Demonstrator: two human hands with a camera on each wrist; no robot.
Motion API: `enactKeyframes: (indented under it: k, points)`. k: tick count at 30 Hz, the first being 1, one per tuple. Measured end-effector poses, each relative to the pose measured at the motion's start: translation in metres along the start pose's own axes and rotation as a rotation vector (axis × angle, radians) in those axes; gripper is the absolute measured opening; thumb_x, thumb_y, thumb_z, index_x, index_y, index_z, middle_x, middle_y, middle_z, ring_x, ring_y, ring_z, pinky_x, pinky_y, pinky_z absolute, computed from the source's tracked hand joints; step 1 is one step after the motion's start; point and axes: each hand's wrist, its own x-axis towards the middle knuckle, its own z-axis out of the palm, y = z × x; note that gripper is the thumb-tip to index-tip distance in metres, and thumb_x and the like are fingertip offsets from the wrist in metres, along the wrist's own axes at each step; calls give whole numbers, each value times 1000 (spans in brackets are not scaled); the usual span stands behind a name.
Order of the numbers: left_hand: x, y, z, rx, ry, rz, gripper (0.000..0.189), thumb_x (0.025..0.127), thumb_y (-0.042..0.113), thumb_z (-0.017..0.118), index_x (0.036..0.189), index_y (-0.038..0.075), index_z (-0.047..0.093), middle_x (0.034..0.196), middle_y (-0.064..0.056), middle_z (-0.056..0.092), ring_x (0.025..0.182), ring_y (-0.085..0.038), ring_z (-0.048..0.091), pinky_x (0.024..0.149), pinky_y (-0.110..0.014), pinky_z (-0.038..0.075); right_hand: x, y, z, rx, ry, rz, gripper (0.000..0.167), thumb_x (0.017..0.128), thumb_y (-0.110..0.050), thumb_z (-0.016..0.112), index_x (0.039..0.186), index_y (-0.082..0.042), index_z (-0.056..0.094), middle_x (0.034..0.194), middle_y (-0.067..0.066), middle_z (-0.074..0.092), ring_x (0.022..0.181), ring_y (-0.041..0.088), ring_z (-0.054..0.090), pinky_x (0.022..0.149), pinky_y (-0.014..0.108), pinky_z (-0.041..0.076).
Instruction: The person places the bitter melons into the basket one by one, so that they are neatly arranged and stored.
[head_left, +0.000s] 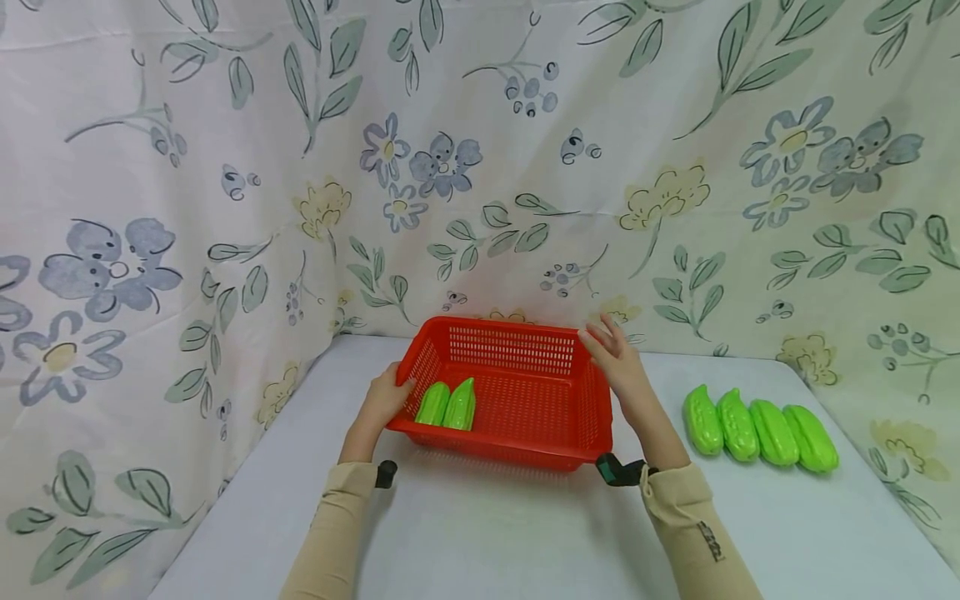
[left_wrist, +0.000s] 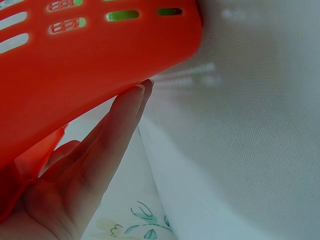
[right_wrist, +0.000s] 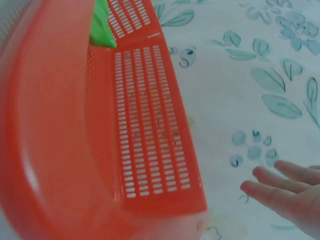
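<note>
A red plastic basket (head_left: 525, 392) with slotted walls is at the middle of the table. My left hand (head_left: 384, 398) grips its left rim, the thumb on top; in the left wrist view the fingers (left_wrist: 122, 112) lie along the outer wall. Two shiny green ridged vegetables, like plastic bitter melons, lie side by side at the basket's left end, one of them the right-hand melon (head_left: 461, 405). By the back right corner, my right hand (head_left: 618, 362) is raised with fingers spread. The right wrist view shows those fingers (right_wrist: 272, 195) apart from the basket, holding nothing.
Several similar green melons (head_left: 772, 432) lie in a row on the white table (head_left: 495, 533), right of the basket. A floral cloth (head_left: 480, 167) hangs behind the table and along its sides.
</note>
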Motion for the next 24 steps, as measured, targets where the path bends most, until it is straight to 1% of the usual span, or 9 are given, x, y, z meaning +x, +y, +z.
enactKeyframes:
  k: [7, 11, 16, 24]
  points:
    - [1, 0, 0, 1, 4, 9, 51, 100, 23, 49, 144, 0, 37, 127, -24, 60, 100, -29, 63, 84, -44, 55, 0, 8, -13, 35, 16, -1, 81, 98, -43, 53, 158, -16, 7, 161, 13, 27, 145, 32, 32, 117, 53, 28]
    - [1, 0, 1, -5, -4, 0, 50, 100, 23, 50, 144, 0, 38, 126, -24, 60, 98, -28, 63, 81, -42, 56, -1, 11, -19, 7, 34, 2, 83, 97, -46, 53, 158, -15, 5, 161, 13, 27, 146, 32, 32, 116, 52, 29]
    - [0, 0, 1, -4, -5, 2, 50, 100, 23, 50, 143, 0, 38, 125, -24, 60, 96, -27, 63, 78, -41, 56, -3, 14, -30, -41, 60, 2, 81, 99, -45, 50, 158, -15, 4, 161, 14, 25, 146, 35, 30, 116, 53, 30]
    - [-1, 1, -1, -13, -8, -9, 50, 100, 23, 50, 144, 1, 38, 126, -23, 61, 96, -27, 63, 79, -41, 56, -5, 16, -47, -95, 92, 7, 83, 98, -48, 48, 158, -13, 2, 161, 16, 24, 146, 34, 30, 116, 52, 29]
